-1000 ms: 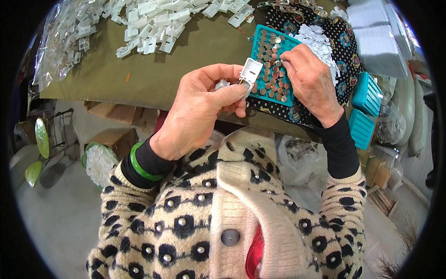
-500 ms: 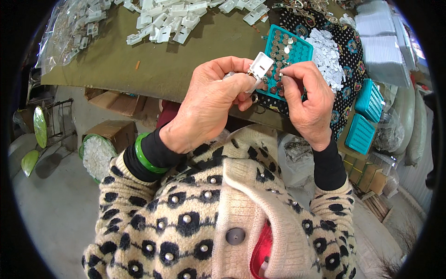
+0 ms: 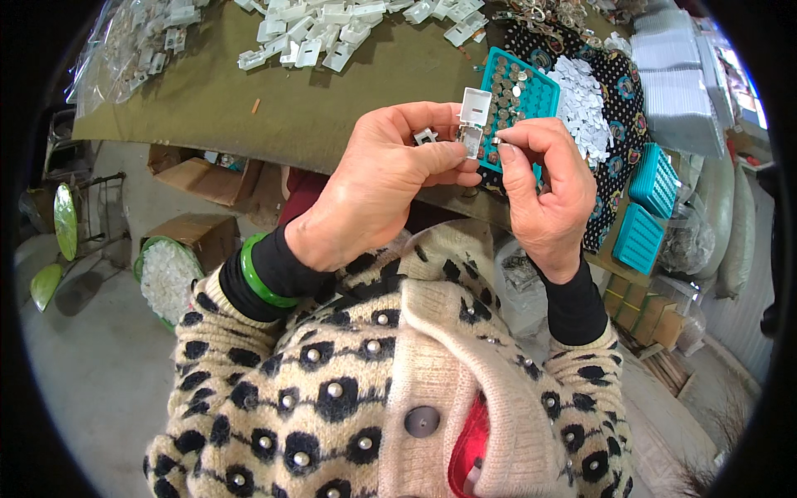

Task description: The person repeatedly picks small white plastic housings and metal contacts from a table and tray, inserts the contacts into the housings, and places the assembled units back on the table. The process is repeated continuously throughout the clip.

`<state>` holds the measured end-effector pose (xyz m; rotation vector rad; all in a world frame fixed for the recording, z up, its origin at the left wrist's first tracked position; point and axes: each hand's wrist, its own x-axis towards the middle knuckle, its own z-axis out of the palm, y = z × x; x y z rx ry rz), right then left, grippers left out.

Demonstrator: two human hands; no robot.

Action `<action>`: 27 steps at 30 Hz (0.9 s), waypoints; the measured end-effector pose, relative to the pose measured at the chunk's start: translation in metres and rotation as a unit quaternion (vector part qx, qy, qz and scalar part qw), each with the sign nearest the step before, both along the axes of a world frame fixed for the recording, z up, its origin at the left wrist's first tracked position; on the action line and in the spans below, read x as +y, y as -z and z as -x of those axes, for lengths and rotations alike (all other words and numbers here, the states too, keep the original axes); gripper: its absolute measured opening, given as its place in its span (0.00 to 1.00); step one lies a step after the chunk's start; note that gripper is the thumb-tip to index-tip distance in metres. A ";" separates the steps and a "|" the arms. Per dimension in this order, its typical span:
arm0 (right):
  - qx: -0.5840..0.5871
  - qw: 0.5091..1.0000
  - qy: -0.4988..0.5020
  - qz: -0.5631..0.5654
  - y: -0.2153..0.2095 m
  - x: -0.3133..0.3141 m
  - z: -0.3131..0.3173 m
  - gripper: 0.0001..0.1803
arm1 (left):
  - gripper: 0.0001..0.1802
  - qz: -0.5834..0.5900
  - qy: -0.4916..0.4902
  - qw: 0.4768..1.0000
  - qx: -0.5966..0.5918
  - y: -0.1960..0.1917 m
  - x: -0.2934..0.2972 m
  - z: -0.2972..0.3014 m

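My left hand [image 3: 390, 162] is closed round a small white hinged plastic case [image 3: 476, 106], whose lid stands up from its clear-looking lower half. Another small white piece [image 3: 425, 136] shows between that hand's fingers. Just to the right, my right hand [image 3: 550, 183] pinches a small round silver button cell [image 3: 496, 141] between thumb and forefinger, close beside the case but apart from it. Behind both hands lies a teal tray [image 3: 541, 93] of round pockets; button cells [image 3: 503, 93] fill its left part. My fingers hide the tray's near end.
White plastic cases [image 3: 332, 29] lie heaped at the table's back. White flat pieces [image 3: 577, 108] are piled on a dotted black cloth [image 3: 618, 75]. At right stand stacked white trays [image 3: 668, 75] and teal trays [image 3: 638, 238]; at lower left, a green-rimmed basket [image 3: 170, 282].
The case in my left hand has turned more upright, and its lower half now shows. My right hand has tilted, bringing the pinched cell into clearer view near the case. The whole view has shifted slightly.
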<state>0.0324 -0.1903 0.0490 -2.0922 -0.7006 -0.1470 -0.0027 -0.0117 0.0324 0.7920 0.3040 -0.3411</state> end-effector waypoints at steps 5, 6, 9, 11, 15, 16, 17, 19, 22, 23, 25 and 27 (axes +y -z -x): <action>-0.139 0.987 -0.035 0.065 0.004 0.009 0.000 0.10 | 0.16 -0.077 -0.011 0.996 -0.039 -0.001 -0.003 0.002; -0.180 0.979 -0.042 0.085 0.005 0.010 -0.002 0.11 | 0.16 -0.080 -0.010 0.995 -0.050 -0.002 -0.004 0.003; -0.211 0.971 -0.045 0.105 0.005 0.013 -0.002 0.13 | 0.16 -0.085 -0.005 0.996 -0.031 -0.002 -0.003 0.004; -0.177 0.977 -0.041 0.110 0.001 0.013 0.001 0.12 | 0.16 -0.076 -0.009 0.997 -0.016 -0.002 -0.002 0.003; -0.107 0.992 -0.014 0.069 -0.005 0.011 0.006 0.12 | 0.16 -0.053 -0.016 0.998 -0.012 -0.002 -0.001 0.003; -0.103 0.993 -0.006 0.064 -0.005 0.011 0.006 0.11 | 0.16 -0.057 -0.012 0.998 -0.009 -0.002 -0.001 0.003; -0.099 0.993 0.002 0.059 -0.004 0.011 0.006 0.11 | 0.17 -0.055 -0.009 0.998 -0.013 -0.002 -0.001 0.003; -0.117 0.992 -0.004 0.056 -0.002 0.013 0.004 0.11 | 0.17 -0.063 -0.006 0.998 -0.017 -0.003 -0.001 0.004; -0.120 0.990 -0.017 0.067 0.001 0.013 0.004 0.11 | 0.17 -0.069 -0.007 0.997 -0.015 -0.003 0.000 0.005; -0.121 0.990 -0.020 0.065 0.001 0.012 0.004 0.10 | 0.17 -0.070 -0.007 0.997 -0.013 -0.003 -0.001 0.005; -0.113 0.990 -0.041 0.071 0.000 0.010 0.004 0.09 | 0.16 -0.077 -0.008 0.997 -0.012 -0.002 -0.002 0.005; -0.068 0.995 -0.052 0.047 -0.001 0.005 0.003 0.08 | 0.15 -0.076 0.000 0.997 -0.006 -0.001 -0.003 0.004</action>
